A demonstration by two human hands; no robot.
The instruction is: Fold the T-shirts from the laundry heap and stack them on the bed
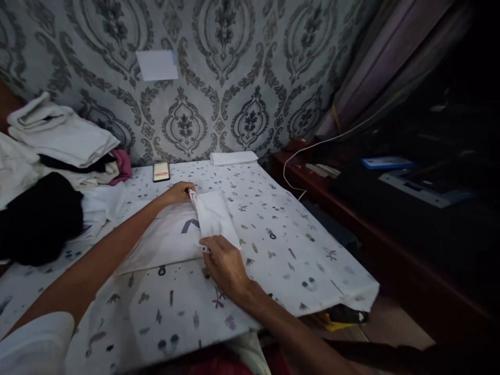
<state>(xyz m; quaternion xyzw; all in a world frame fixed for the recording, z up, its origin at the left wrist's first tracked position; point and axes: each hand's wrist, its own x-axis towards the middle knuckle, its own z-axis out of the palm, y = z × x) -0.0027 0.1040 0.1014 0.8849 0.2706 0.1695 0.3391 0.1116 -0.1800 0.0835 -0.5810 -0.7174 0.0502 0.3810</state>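
A white shirt (167, 237) with a dark striped mark lies flat on the printed tablecloth, its right end folded over toward the left. My left hand (178, 194) pinches the far corner of the folded edge. At the near corner of the same edge, my right hand (224, 263) has its fingers closed on the cloth. The fold lies between the two hands, and the shirt's left part stretches out under my left forearm.
A phone (161, 172) lies behind my left hand. Beyond, a folded white cloth (233, 158) rests by the wall. Piled clothes (66, 135) and a black garment (42, 219) crowd the left side. A white cable (287, 172) hangs at the right near a dark red ledge (375, 250).
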